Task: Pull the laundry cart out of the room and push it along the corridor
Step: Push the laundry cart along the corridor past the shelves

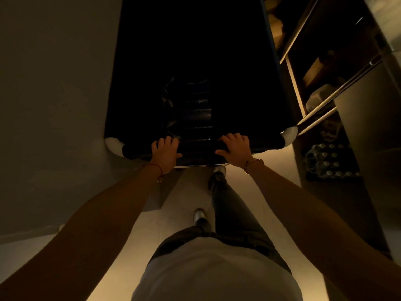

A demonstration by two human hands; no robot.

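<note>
Laundry cart (pixel 195 61): dark, deep, standing on the pale floor (pixel 271 170) between a grey wall (pixel 54 83) and shelving (pixel 314 72).
Left hand (pixel 165 153): fingers curled over the cart's near rim.
Right hand (pixel 235 149): fingers clasping the same rim, just beside the white corner bumper (pixel 289 134).
Arms: both stretched forward.

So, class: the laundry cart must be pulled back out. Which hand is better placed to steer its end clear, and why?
Probably the right hand: it grips the laundry cart rim on the side where the shelving crowds the white corner cap. The left hand faces only bare wall.
</note>
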